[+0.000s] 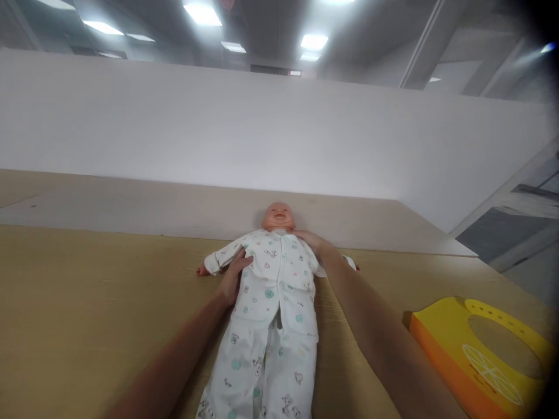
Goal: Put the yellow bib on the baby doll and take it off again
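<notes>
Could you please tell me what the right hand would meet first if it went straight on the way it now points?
The right hand is at the baby doll's collar, so it would probably meet the doll's neck first, though depth is unclear.

A baby doll (pixel 273 291) in white printed pyjamas lies face-up on the wooden surface (pixel 78 302), arms outspread.

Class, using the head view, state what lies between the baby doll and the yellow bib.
Between the baby doll and the yellow bib, the head view shows the person's right forearm above the wooden tabletop.
</notes>
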`<control>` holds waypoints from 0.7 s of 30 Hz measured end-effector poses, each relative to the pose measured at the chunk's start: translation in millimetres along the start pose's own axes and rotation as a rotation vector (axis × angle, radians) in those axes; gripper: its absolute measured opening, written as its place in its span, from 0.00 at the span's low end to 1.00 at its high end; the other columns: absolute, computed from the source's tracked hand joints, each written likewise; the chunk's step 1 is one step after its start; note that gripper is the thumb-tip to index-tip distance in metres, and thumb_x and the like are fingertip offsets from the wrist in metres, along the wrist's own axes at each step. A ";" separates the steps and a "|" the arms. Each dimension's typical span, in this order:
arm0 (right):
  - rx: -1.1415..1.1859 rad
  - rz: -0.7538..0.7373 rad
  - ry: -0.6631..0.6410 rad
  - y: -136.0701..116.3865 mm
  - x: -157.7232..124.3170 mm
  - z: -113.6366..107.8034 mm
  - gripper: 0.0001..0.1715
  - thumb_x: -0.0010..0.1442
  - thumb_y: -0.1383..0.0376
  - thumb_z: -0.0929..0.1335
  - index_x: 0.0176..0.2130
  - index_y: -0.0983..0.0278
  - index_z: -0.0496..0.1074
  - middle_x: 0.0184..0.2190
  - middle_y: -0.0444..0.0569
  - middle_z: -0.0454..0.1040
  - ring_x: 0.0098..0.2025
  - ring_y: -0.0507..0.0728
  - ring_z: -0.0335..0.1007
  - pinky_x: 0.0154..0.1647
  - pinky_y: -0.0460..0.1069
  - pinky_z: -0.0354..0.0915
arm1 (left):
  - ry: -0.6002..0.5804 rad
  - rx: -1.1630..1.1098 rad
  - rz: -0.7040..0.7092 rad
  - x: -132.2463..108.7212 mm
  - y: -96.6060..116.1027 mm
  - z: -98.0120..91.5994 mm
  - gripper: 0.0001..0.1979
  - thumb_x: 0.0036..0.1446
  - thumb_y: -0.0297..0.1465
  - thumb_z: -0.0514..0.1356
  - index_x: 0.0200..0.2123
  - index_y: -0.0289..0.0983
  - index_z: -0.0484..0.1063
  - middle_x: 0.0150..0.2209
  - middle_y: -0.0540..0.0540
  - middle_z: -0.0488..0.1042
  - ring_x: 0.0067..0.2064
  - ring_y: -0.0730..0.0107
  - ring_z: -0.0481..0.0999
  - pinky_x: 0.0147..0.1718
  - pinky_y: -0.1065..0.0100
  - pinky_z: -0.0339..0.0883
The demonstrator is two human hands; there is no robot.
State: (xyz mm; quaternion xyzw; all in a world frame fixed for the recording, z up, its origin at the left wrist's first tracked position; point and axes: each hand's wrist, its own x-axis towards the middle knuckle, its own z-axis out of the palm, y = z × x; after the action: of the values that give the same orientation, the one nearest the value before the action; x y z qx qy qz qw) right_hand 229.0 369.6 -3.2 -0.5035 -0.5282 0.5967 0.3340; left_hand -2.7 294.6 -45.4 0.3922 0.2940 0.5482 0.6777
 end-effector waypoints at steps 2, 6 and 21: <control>-0.002 0.053 -0.010 -1.1 -1.7 1.4 0.18 0.49 0.54 0.70 0.36 0.62 0.75 0.29 0.48 0.76 0.35 0.57 0.71 0.42 0.52 0.67 | -0.001 0.006 -0.005 -0.3 0.6 0.2 0.25 0.52 0.32 0.62 0.55 0.40 0.68 0.50 0.45 0.75 0.53 0.55 0.72 0.53 0.60 0.62; 0.003 0.086 -0.005 0.1 -1.4 1.4 0.19 0.49 0.54 0.70 0.38 0.62 0.75 0.31 0.48 0.76 0.35 0.57 0.71 0.42 0.52 0.67 | 0.004 0.015 0.007 1.2 -0.2 -1.6 0.25 0.52 0.32 0.62 0.55 0.40 0.68 0.50 0.45 0.74 0.53 0.55 0.71 0.52 0.61 0.62; -0.392 -0.377 0.486 43.1 -49.4 -15.9 0.10 0.53 0.60 0.66 0.35 0.63 0.72 0.37 0.48 0.74 0.40 0.57 0.67 0.43 0.50 0.61 | 0.313 0.231 0.043 13.9 4.9 -33.2 0.10 0.48 0.35 0.62 0.32 0.34 0.75 0.37 0.43 0.78 0.41 0.57 0.75 0.45 0.60 0.66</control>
State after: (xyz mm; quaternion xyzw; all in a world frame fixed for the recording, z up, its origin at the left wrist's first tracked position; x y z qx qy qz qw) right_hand 263.2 318.9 -31.6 -0.5789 -0.6213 0.2748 0.4510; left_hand -29.5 315.5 -58.0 0.3835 0.4484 0.5795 0.5622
